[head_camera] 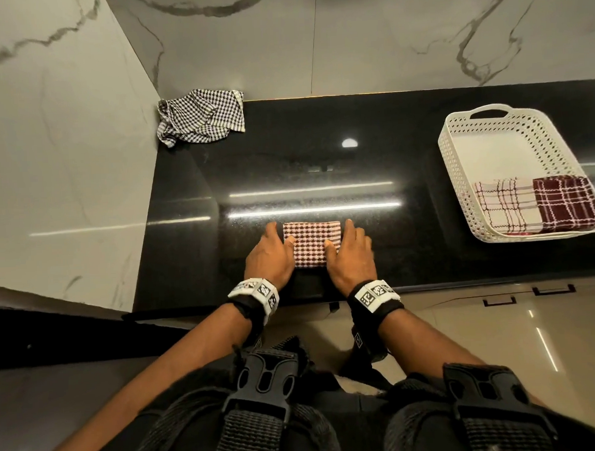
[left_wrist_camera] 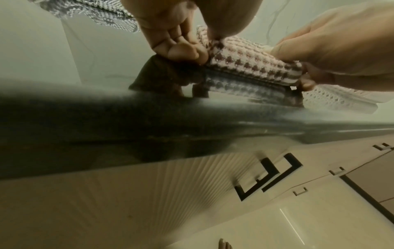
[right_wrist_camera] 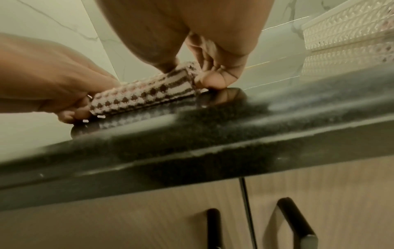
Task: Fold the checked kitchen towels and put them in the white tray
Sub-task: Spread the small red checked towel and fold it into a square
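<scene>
A folded red-and-white checked towel [head_camera: 312, 240] lies on the black counter near its front edge. My left hand [head_camera: 281, 234] grips the towel's left end, thumb on top and fingers curled against the side. My right hand [head_camera: 339, 233] grips the right end the same way. The left wrist view shows the towel [left_wrist_camera: 251, 64] pinched by the left hand [left_wrist_camera: 177, 48]. The right wrist view shows the towel [right_wrist_camera: 145, 94] lifted slightly at the right hand [right_wrist_camera: 204, 74]. A white perforated tray [head_camera: 457, 170] at the right holds a white plaid towel [head_camera: 506, 202] and a maroon plaid towel [head_camera: 564, 203], both folded.
A crumpled black-and-white checked towel [head_camera: 201, 115] lies in the back left corner against the marble walls. The black counter [head_camera: 320, 156] is bare between the towels and the tray. Cabinet doors with black handles [right_wrist_camera: 294, 220] are below the counter edge.
</scene>
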{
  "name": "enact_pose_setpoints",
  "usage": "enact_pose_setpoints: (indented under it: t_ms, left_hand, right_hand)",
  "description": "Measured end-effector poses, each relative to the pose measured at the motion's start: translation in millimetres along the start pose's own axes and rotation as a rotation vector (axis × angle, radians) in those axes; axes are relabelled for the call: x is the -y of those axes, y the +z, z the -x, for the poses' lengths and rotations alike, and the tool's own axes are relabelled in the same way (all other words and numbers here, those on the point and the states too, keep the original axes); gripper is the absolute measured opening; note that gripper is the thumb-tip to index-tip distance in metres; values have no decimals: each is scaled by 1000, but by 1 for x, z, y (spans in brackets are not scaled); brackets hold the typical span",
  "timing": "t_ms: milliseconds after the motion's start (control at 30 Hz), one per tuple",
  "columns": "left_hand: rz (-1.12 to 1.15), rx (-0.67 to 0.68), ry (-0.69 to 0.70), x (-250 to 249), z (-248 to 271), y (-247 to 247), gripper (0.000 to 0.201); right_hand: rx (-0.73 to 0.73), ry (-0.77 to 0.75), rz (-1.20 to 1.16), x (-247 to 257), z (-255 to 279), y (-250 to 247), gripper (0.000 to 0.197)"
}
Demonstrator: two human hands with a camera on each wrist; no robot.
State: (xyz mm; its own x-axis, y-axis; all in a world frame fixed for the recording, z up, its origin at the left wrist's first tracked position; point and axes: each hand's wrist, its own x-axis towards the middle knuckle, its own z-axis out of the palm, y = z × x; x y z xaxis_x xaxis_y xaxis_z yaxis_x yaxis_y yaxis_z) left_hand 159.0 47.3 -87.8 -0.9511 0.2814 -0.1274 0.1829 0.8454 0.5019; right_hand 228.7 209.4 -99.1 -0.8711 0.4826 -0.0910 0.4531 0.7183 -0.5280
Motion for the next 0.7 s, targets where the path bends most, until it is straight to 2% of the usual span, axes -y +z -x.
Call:
enact_pose_setpoints:
  t_ms: [67, 100, 167, 200, 333, 467, 567, 700]
  left_hand:
    - [-139, -127, 229, 1, 6, 2, 50]
    - [-210, -146, 371, 2, 7, 6, 52]
    - [-328, -72, 577, 4, 4, 13, 55]
    - [-381, -15, 603, 6, 0, 14, 57]
    - [-459, 144, 483, 21, -13, 15, 63]
    - [-380, 232, 460, 18, -16, 9, 64]
    - [-300, 252, 417, 8, -26, -3, 64]
    - [-251, 362, 235, -15, -52, -19, 73]
  right_hand:
    - [-37, -165, 176, 10, 6, -4, 67]
    - [21, -259, 228, 14, 8, -3, 66]
    - [203, -357, 299, 18, 7, 3, 63]
    - [279, -360, 329, 17, 5, 5, 62]
    - [394, -325, 425, 4, -3, 6, 75]
    - [449, -174, 321, -4, -4, 0, 94]
    - [429, -91, 168, -9, -6, -10, 88]
    - [352, -111, 80, -14, -9, -19, 73]
